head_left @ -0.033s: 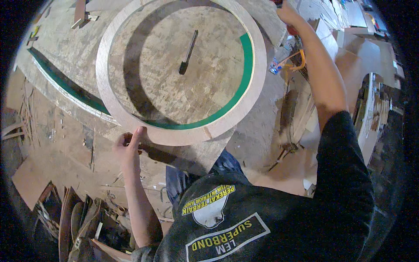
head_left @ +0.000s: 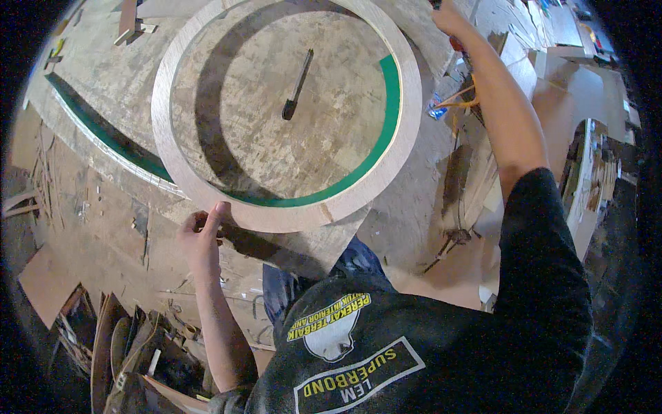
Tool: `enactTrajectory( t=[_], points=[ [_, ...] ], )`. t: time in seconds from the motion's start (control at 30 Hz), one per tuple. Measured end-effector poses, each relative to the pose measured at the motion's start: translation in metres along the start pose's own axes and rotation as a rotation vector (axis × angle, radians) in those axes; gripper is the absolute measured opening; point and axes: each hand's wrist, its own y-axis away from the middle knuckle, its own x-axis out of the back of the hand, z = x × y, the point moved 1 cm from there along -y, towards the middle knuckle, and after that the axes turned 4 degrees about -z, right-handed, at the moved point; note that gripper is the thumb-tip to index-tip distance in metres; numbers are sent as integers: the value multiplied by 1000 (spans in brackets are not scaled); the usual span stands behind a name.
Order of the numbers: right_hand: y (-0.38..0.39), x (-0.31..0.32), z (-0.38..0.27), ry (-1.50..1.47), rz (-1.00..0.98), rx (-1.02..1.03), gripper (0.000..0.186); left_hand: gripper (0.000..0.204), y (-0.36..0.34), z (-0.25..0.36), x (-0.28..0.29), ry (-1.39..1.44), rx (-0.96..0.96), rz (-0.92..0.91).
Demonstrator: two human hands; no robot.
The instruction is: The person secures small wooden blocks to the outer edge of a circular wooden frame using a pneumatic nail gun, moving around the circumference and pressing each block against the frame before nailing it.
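A pale wooden ring [head_left: 163, 117] lies on a stained work board [head_left: 255, 138]. A green strip [head_left: 390, 103] lines the inside of its lower and right side. My left hand [head_left: 201, 231] is at the ring's lower left edge, thumb on top and fingers curled at the outer side. My right hand [head_left: 452, 24], beyond the ring's upper right, is closed around a dark and red tool mostly hidden by the hand and cut off by the frame. To the left, a curved strip [head_left: 103, 134], green inside and whitish outside, reaches the ring. Inside the ring lies a slim dark tool [head_left: 298, 84].
An orange frame-like piece [head_left: 462, 102] and a blue-white packet [head_left: 436, 107] lie below my right forearm. Scrap boards [head_left: 110, 338] stand at the lower left. Stacked offcuts [head_left: 586, 172] are on the right. A brown wood piece [head_left: 127, 24] is at the upper left.
My right hand and forearm have shifted slightly up and left, now covering more of the orange piece. The left hand and the ring look almost the same.
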Motion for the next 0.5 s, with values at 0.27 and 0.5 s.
enactTrajectory(
  t=[0.27, 0.5],
  points=[
    [23, -33, -140, -199, -293, 155, 61, 45, 27, 12, 16, -91, 89, 204],
    [178, 45, -143, -370, -178, -192, 87, 56, 23, 18, 17, -357, -54, 358]
  ],
)
